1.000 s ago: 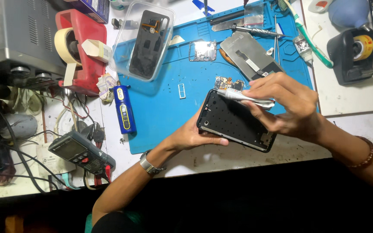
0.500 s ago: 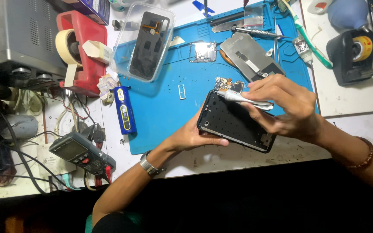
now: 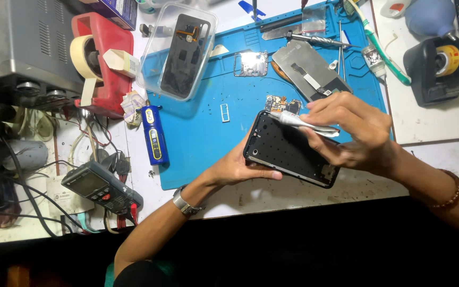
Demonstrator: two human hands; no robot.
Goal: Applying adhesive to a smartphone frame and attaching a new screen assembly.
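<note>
The left hand (image 3: pixel 240 167) grips a black phone frame (image 3: pixel 290 150) by its left end, thumb along the near edge and fingers curled beneath it, holding it at the front edge of the blue work mat (image 3: pixel 203 133), tilted so its right end points toward the near right. The right hand (image 3: pixel 354 133) has its fingers pinched closed around a small white squeeze tube (image 3: pixel 304 122), which lies across the frame's far edge with its nozzle pointing left, just beside a small circuit board (image 3: pixel 281 103) lying on the mat. Farther back on the mat rest a grey phone back panel (image 3: pixel 309 72) and a shiny square metal frame (image 3: pixel 251 64) — well apart from the hands. At the mat's left edge lies a blue pen-shaped electric screwdriver (image 3: pixel 154 133), and over the mat's far left corner sits a clear plastic box (image 3: pixel 179 50) holding dark phone parts. On the table's left side stand a red tape dispenser (image 3: pixel 99 58) and, toward the front edge, a multimeter (image 3: pixel 99 186); a black tape holder (image 3: pixel 431 66) sits at the right.
</note>
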